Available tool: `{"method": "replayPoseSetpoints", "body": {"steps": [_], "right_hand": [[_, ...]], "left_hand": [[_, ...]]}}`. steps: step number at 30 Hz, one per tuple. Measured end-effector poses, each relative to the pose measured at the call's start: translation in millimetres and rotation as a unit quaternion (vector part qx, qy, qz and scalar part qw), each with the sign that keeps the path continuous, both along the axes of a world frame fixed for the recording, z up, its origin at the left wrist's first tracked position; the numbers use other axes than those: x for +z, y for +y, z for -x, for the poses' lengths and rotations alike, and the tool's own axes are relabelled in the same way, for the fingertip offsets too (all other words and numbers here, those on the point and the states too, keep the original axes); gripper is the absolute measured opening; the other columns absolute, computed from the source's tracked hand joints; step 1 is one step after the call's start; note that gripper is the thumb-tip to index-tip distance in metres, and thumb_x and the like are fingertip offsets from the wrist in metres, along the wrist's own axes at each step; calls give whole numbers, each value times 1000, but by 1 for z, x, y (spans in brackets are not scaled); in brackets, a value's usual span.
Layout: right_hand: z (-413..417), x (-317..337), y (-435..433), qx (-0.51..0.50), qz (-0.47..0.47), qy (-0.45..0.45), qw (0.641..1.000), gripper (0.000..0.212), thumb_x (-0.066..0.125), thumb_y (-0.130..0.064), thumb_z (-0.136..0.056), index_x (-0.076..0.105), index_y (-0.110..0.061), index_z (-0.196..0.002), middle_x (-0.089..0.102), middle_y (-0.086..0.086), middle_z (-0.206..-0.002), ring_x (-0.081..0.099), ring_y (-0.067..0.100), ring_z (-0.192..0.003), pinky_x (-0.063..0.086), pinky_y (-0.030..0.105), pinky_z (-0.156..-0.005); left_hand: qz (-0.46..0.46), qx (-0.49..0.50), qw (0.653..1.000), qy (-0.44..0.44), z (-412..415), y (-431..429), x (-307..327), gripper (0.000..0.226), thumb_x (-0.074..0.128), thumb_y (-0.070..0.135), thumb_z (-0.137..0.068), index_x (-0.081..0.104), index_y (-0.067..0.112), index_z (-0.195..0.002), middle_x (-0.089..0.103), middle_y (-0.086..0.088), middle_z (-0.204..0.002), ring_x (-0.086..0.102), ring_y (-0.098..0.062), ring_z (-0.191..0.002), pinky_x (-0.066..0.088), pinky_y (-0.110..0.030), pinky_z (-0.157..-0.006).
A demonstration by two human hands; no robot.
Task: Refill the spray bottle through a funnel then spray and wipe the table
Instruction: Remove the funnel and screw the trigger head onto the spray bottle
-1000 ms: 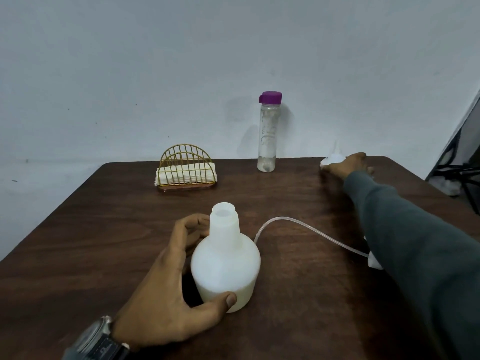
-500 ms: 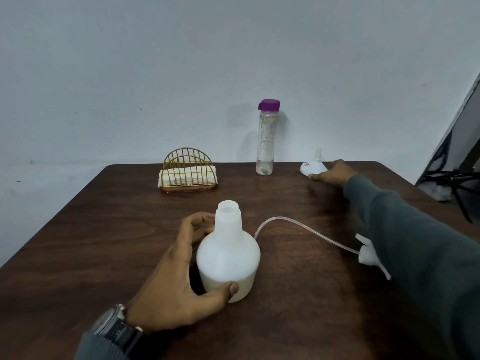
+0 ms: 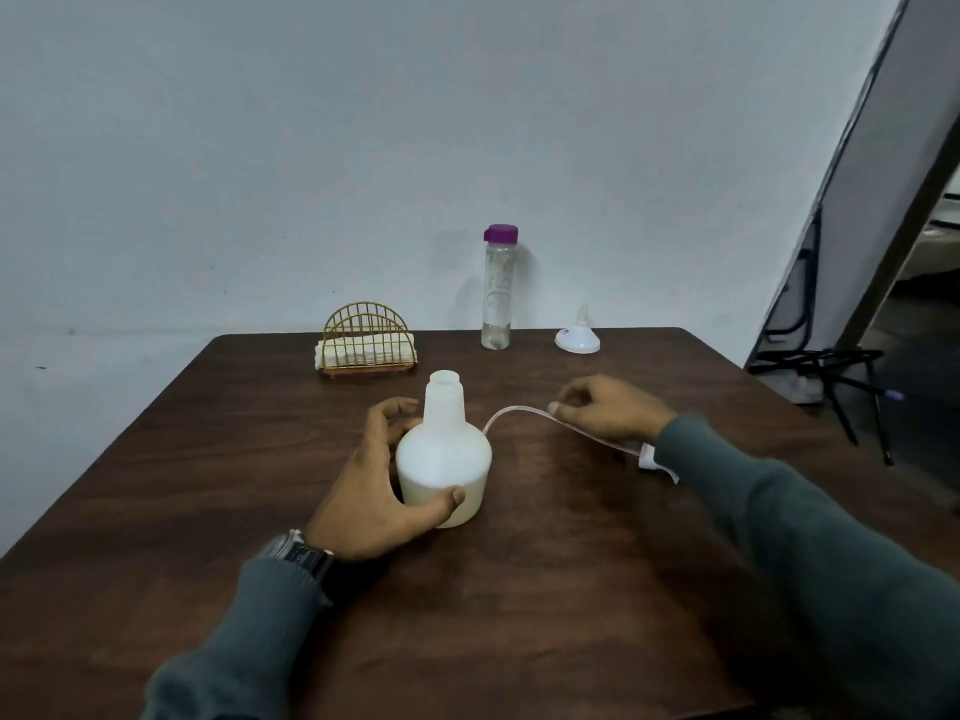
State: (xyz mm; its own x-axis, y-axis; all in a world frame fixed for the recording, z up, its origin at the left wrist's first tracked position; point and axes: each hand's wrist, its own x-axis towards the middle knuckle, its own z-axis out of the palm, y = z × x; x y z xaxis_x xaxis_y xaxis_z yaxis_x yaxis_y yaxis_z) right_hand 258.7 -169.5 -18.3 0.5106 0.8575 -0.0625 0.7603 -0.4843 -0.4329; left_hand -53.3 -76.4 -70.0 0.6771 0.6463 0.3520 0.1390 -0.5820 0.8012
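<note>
Brown table, pale wall. My left grip wraps the spray bottle. My right grip curls over its tube, and I can't tell if it's pinching. My sleeve half hides the sprayer head at three o'clock.

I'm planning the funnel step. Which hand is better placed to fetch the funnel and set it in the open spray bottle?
Probably the right. The right hand holds nothing and is nearer the funnel, which sits at the far right. The left hand grips the spray bottle, steadying it.
</note>
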Motion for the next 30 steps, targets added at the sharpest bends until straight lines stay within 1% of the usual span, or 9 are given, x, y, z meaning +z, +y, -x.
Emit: {"method": "replayPoseSetpoints", "body": {"steps": [2, 4, 7, 10, 15, 18, 22, 27, 30], "right_hand": [[19, -2, -12, 17, 42, -28, 999, 47, 60, -61, -96, 65, -31, -132, 67, -3, -134, 62, 22, -125, 47, 40, -111], [35, -8, -23, 10, 65, -105, 992, 51, 54, -59, -99, 57, -32, -142, 58, 6, -141, 54, 31, -131, 42, 48, -113], [60, -17, -38, -54, -54, -247, 966, 46, 53, -47, -103, 58, -14, -136, 52, 17, -130, 53, 39, -121, 44, 46, -99], [70, -18, -41, -62, -143, -168, 974, 34, 55, -36, -105, 66, -9, -122, 61, 17, -118, 62, 40, -112, 50, 44, -92], [63, -24, -28, -28, -6, -257, 966, 43, 51, -32, -105, 53, -21, -146, 49, 13, -140, 49, 38, -127, 42, 46, -104], [55, -22, -17, 10, 16, -244, 970, 41, 47, -30, -107, 54, -31, -147, 59, 8, -135, 54, 33, -129, 39, 48, -104], [48, -20, -15, 38, -87, -169, 981, 30, 49, -25, -108, 70, -31, -128, 49, 3, -97, 64, 37, -105, 48, 42, -86], [51, 16, -21, 39, -271, -158, 949, 34, 55, -10, -104, 73, -21, -130, 57, 6, -101, 63, 30, -93, 55, 43, -82], [60, 56, -25, 46, -346, -194, 917, 38, 57, 2, -98, 77, -21, -120, 57, -2, -97, 63, 23, -88, 54, 38, -72]], "left_hand": [[1, 3, 1000, -3, 2, -3, 0, 103, 87, 58, -61, 27, 39, -143, 52, 26, -141, 50, 11, -129, 47, -21, -105], [3, 6, 1000, -3, 3, -5, -1, 103, 89, 55, -62, 27, 40, -143, 52, 24, -140, 52, 5, -130, 47, -22, -105], [2, 12, 1000, -4, 4, -5, -3, 103, 92, 52, -63, 26, 41, -142, 55, 23, -138, 55, -3, -130, 50, -29, -106], [0, 12, 1000, -2, 4, -5, -2, 103, 93, 49, -66, 25, 40, -142, 55, 24, -135, 56, -4, -129, 49, -25, -104], [0, 15, 1000, 0, 3, -5, -3, 102, 94, 46, -68, 25, 40, -142, 52, 30, -132, 54, -5, -129, 47, -22, -103], [5, 11, 1000, 3, 3, -6, -2, 103, 93, 47, -68, 24, 40, -143, 50, 31, -132, 54, -6, -129, 47, -23, -103], [2, 14, 1000, 6, 3, -5, -1, 103, 93, 48, -67, 24, 39, -143, 49, 34, -131, 55, -4, -128, 47, -22, -103], [-2, 21, 1000, 7, 4, -4, -1, 103, 94, 45, -69, 24, 37, -145, 49, 37, -128, 54, 3, -124, 47, -20, -102], [-1, 21, 1000, 4, 3, -5, -1, 103, 94, 44, -69, 25, 35, -145, 51, 38, -128, 50, 13, -124, 45, -13, -99]]}}
